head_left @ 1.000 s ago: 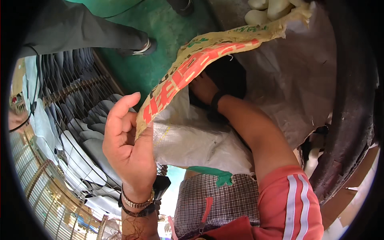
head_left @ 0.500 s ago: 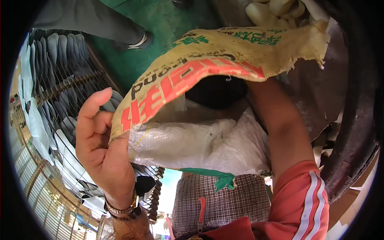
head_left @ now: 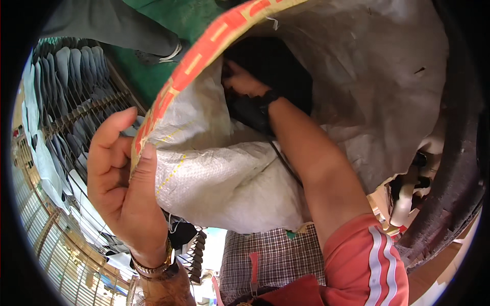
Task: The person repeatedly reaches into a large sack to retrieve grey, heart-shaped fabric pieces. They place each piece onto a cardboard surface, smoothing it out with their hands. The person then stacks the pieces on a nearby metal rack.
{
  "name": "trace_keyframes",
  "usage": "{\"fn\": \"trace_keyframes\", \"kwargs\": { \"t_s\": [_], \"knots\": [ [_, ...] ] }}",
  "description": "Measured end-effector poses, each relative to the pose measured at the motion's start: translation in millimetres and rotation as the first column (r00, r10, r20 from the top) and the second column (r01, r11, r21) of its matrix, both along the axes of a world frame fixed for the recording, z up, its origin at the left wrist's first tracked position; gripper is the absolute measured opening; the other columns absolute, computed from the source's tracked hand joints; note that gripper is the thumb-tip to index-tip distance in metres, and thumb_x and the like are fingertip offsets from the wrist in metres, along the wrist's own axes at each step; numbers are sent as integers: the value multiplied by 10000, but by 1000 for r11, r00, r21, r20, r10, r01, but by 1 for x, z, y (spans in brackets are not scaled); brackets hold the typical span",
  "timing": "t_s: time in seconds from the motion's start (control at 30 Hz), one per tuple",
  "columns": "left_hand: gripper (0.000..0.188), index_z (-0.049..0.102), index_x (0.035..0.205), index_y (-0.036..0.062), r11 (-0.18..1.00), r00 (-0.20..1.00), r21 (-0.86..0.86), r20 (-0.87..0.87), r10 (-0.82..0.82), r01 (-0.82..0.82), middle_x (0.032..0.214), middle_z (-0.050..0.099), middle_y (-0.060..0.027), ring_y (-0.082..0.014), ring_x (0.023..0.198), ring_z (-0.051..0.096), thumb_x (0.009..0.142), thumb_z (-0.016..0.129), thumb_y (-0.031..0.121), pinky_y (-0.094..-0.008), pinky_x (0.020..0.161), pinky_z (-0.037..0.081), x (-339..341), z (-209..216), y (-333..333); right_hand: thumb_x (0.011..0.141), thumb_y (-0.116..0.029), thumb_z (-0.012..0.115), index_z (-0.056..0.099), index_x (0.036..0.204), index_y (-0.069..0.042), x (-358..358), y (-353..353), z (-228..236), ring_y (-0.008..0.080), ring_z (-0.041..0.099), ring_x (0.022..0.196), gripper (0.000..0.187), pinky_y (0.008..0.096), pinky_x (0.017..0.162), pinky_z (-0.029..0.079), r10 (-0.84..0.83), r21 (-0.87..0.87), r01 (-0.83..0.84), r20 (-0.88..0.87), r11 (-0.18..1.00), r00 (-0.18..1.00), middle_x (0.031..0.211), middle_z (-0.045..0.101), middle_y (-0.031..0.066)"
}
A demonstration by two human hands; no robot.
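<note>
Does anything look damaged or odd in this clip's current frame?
Yes, the sack looks worn: a small dark slit, possibly a tear, shows on its inner wall at upper right, and its lower-right rim is ragged rather than cleanly edged.

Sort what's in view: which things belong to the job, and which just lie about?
In use:
woven sack, rim pinched by the left hand
black item inside it, at the right hand

Lying about:
grey sole-shaped pieces, racked
off-white form at right

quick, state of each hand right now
Left hand: closed, pinching the sack by its edge.
Right hand: inside the sack; grip cannot be told.
</note>
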State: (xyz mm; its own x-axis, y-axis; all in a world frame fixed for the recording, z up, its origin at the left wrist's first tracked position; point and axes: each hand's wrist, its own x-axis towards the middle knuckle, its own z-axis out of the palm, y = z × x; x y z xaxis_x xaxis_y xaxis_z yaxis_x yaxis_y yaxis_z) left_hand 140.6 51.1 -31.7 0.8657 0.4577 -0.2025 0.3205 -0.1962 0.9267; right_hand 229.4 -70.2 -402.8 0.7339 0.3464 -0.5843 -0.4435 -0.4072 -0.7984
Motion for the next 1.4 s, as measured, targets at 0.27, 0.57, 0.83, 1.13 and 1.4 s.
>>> {"fn": "trace_keyframes", "kwargs": {
  "t_s": [0.27, 0.57, 0.83, 1.13, 1.4],
  "knots": [
    [429, 512, 1256, -63, 999, 999, -22, -2, 35, -35, 842, 623, -33, -61, 774, 555, 830, 557, -95, -166, 737, 408, -7, -1, 10, 773, -64, 527, 641, 1191, -114, 10, -61, 44, 364, 509, 1220, 436, 444, 1048, 393, 609, -472, -392, 521, 790, 598, 1289, 554, 210],
    [396, 498, 1255, -71, 998, 1000, -63, -3, -4, 4, 886, 641, -68, -91, 796, 584, 868, 574, -32, -198, 748, 437, -17, -1, 13, 868, -189, 476, 641, 1152, -75, -51, -15, 55, 332, 438, 1271, 349, 569, 1060, 293, 594, -570, -299, 447, 765, 669, 1317, 547, 132],
    [399, 493, 1249, -77, 991, 997, -116, -23, -72, 69, 903, 638, -87, -88, 822, 571, 861, 577, -38, -203, 758, 422, -21, -9, 13, 802, -238, 620, 412, 1394, -20, -89, -27, 57, 353, 282, 1362, 665, 556, 1106, 232, 831, -717, -437, 386, 543, 400, 1443, 386, 148],
    [372, 497, 1230, -83, 989, 996, -121, -27, -86, 82, 999, 657, -131, -117, 893, 610, 868, 573, -38, -229, 805, 456, -31, -10, 9, 676, -194, 747, 367, 1396, -51, -107, -20, 65, 385, 284, 1355, 828, 638, 1052, 262, 356, -663, 36, 446, 748, 821, 1437, 340, 162],
    [389, 507, 1227, -76, 987, 996, -143, -44, -75, 68, 972, 653, -115, -110, 879, 600, 841, 557, -72, -219, 801, 452, -43, -16, 20, 663, -250, 767, 367, 1398, -91, -103, -26, 93, 400, 272, 1360, 851, 607, 1016, 321, 323, -705, -51, 258, 707, 910, 1431, 343, 182]
  ]
}}
